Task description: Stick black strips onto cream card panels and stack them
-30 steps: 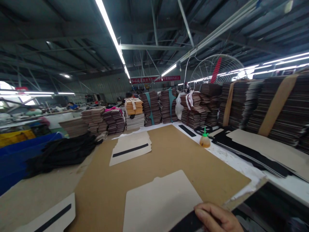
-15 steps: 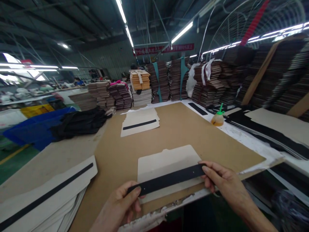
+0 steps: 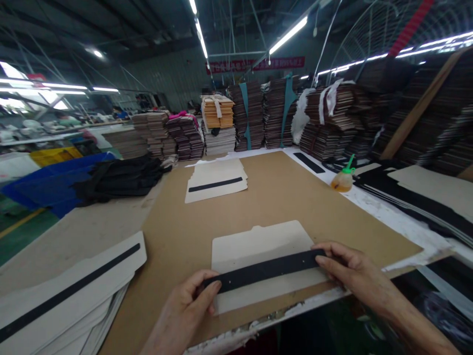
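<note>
A long black flat strip (image 3: 264, 270) lies across the near part of a pale tabbed card panel (image 3: 258, 241), which rests on the brown board covering the desk (image 3: 281, 197). The left hand (image 3: 185, 310) pinches the strip's left end between thumb and fingers; the right hand (image 3: 354, 273) holds its right end the same way, both grips closed on it. The strip runs slightly uphill to the right, so it may settle crooked if either end is pressed down first. Farther off lie a finished panel stack (image 3: 216, 180) and an amber squeeze bottle with a green cap (image 3: 343, 180).
</note>
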Tool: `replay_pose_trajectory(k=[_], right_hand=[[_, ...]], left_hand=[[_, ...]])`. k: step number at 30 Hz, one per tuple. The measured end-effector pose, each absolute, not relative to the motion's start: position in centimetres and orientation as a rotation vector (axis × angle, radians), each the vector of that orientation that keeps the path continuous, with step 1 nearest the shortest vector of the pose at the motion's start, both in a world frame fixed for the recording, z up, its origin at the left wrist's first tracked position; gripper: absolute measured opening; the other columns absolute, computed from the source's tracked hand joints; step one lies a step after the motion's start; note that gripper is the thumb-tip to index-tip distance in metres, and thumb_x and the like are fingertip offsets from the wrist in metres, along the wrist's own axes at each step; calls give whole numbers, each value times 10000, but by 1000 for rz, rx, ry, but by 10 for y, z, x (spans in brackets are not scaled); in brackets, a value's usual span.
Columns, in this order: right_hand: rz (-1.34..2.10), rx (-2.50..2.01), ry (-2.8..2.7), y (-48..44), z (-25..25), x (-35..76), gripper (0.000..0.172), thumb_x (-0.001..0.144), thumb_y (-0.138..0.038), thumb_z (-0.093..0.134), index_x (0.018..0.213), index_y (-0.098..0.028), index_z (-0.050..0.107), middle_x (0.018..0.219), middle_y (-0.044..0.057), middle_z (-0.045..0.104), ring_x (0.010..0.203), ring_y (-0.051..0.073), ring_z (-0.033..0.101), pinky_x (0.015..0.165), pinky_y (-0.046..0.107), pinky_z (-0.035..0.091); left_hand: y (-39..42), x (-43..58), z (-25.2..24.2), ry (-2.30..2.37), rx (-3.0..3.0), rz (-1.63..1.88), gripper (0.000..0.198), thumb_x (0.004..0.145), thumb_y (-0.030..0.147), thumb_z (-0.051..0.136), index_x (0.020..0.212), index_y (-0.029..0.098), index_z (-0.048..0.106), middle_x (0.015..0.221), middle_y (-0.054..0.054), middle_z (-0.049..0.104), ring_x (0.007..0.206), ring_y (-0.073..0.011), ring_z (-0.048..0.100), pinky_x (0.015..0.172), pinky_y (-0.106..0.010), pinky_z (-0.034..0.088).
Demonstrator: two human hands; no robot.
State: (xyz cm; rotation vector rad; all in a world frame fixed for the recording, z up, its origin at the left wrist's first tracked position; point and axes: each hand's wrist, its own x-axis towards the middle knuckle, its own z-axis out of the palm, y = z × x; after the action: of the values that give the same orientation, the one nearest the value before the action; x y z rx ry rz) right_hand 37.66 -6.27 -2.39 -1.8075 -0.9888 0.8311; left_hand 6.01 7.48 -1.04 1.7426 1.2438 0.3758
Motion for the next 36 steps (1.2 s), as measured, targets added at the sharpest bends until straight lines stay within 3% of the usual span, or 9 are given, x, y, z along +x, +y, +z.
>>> replay_pose_trajectory(k=[3, 6, 12, 36], right_hand=[[706, -1805, -964, -46, -25, 383, 482, 738, -522, 612, 1101, -208, 661, 602, -60, 463, 520, 118, 451, 492, 240, 354], [592, -1840, -1038, -34, -30, 387, 425, 742, -494, 596, 1041, -211, 704, 607, -53, 476, 540, 121, 468, 520, 247, 369], [543, -1923, -1131, -23, -46, 390, 359, 791, -453, 536, 973, -215, 735, 728, -2, 667, 660, 169, 595, 635, 283, 455], [302, -1971, -1265, -18, -64, 385, 255, 850, -312, 527, 987, -235, 728, 898, 14, 722, 772, 179, 658, 728, 318, 505]], left_hand=[[82, 73, -8, 1256, 1752, 438, 405, 760, 582, 546, 831, 196, 648, 562, 47, 510, 573, -149, 484, 571, -236, 358], [84, 78, -10, 1269, 1785, 458, 407, 779, 590, 531, 840, 207, 654, 651, 35, 559, 600, -153, 487, 584, -245, 372], [87, 77, -16, 1277, 1826, 454, 429, 829, 596, 495, 944, 216, 660, 822, 7, 668, 753, -196, 578, 660, -259, 409], [94, 81, -28, 1415, 1844, 366, 466, 790, 659, 469, 896, 232, 622, 771, 16, 638, 729, -203, 583, 652, -279, 417]])
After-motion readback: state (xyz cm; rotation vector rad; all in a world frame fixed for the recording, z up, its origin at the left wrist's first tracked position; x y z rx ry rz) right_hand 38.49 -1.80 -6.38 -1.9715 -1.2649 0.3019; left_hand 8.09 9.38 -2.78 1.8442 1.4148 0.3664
